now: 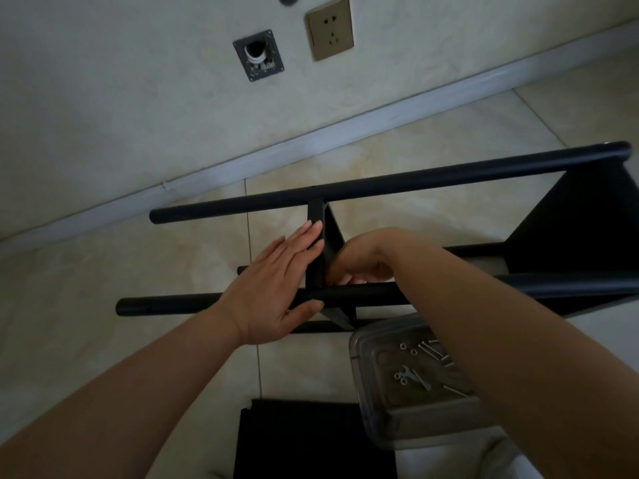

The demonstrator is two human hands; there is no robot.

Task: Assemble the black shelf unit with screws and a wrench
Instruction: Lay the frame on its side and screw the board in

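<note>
On the tiled floor beside the wall socket, the black shelf unit lies on its side. The left hand presses flat-fingered against a shelf panel; the right hand curls behind it, its hold hidden. Rigid, smooth tubes suit gripping near joints.

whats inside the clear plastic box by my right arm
The clear plastic box holds loose screws, small washers or nuts and a small wrench. The right forearm covers its far right side, hiding anything there.

Single head view — looks steeply down, close over floor; wall beyond.
</note>
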